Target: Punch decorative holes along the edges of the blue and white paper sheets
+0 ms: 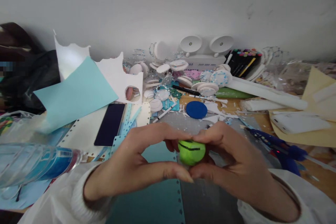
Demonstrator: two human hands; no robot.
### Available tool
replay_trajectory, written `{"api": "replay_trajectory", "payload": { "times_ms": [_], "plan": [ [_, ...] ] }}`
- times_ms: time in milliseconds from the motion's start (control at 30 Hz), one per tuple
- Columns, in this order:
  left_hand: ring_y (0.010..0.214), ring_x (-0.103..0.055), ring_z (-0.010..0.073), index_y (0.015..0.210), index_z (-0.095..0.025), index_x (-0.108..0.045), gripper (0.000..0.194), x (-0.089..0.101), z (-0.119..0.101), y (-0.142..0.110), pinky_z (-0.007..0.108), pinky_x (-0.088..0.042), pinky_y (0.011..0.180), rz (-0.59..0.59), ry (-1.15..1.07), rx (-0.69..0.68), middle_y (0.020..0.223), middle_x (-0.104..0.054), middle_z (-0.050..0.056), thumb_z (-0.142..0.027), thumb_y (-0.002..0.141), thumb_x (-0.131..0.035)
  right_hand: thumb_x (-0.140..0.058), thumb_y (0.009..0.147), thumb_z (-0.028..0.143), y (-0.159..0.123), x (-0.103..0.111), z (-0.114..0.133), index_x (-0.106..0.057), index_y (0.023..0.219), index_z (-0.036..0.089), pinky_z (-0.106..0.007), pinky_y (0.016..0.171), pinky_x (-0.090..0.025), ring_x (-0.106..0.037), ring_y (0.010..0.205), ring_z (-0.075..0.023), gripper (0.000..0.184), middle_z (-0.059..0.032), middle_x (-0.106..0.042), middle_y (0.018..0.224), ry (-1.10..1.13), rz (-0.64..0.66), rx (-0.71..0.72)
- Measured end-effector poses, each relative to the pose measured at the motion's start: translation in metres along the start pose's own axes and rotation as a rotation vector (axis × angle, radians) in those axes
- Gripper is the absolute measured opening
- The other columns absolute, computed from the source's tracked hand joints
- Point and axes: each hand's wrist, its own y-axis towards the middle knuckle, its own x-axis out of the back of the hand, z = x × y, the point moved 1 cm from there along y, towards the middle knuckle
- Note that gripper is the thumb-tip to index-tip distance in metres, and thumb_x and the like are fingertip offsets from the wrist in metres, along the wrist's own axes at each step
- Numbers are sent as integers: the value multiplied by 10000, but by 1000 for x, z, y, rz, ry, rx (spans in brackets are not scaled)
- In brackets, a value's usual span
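A small lime-green craft punch [192, 154] with a dark slot across its upper side sits between my two hands. My left hand [147, 155] curls round it from the left, thumb stretched below it. From the right, my right hand [228, 161] grips it with the thumb underneath and the fingers bent over the top; some fingertips are hidden behind it. Below the hands lies a sheet of teal paper [147, 196] with small punched shapes along its edges, on a grey mat [207, 199].
A clear bottle [39, 164] lies at the left by a phone [109, 124] and light blue paper [78, 91]. White foam discs [207, 87] and scraps crowd the back, near a blue disc [196, 110]. A blue glue gun [278, 143] rests at the right. Markers [244, 63] stand behind.
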Motion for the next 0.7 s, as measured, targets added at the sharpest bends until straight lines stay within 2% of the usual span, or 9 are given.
{"api": "replay_trajectory", "payload": {
  "times_ms": [167, 333, 433, 600, 700],
  "plan": [
    [881, -658, 205, 1187, -246, -613, 579, 2, 3, 1, 285, -550, 786, 129, 20, -74, 992, -707, 66, -216, 652, -833, -758, 741, 399, -1, -4, 5, -577, 809, 235, -174, 377, -397, -474, 411, -63, 254, 75, -566, 551, 27, -91, 104],
    [968, -658, 219, 1198, -165, -612, 467, 1, 4, 3, 312, -536, 867, 154, -17, -208, 1043, -698, 127, -135, 752, -747, -732, 769, 407, -5, -11, 6, -562, 837, 247, -191, 415, -398, -494, 445, -74, 243, 65, -570, 568, 70, -133, 223],
    [965, -663, 223, 1192, -147, -616, 456, 0, 3, 4, 313, -539, 864, 168, -29, -231, 1040, -703, 136, -132, 754, -742, -729, 772, 409, -8, -17, 3, -561, 864, 260, -194, 423, -400, -511, 472, -81, 243, 62, -567, 589, 102, -173, 232],
    [957, -655, 228, 1177, -230, -611, 424, -3, 5, 3, 344, -547, 849, 85, -5, -179, 1033, -694, 103, -210, 772, -735, -709, 794, 408, -12, -26, -4, -525, 900, 263, -206, 437, -437, -531, 487, -96, 257, 50, -583, 636, 214, -197, 124],
    [893, -648, 221, 1078, -238, -643, 332, -2, 6, 3, 338, -555, 787, -17, 18, -107, 953, -685, 81, -261, 763, -745, -645, 863, 364, -9, -25, -7, -510, 986, 250, -212, 496, -483, -571, 568, -108, 215, 17, -604, 737, 237, -124, 65]
  ]
}}
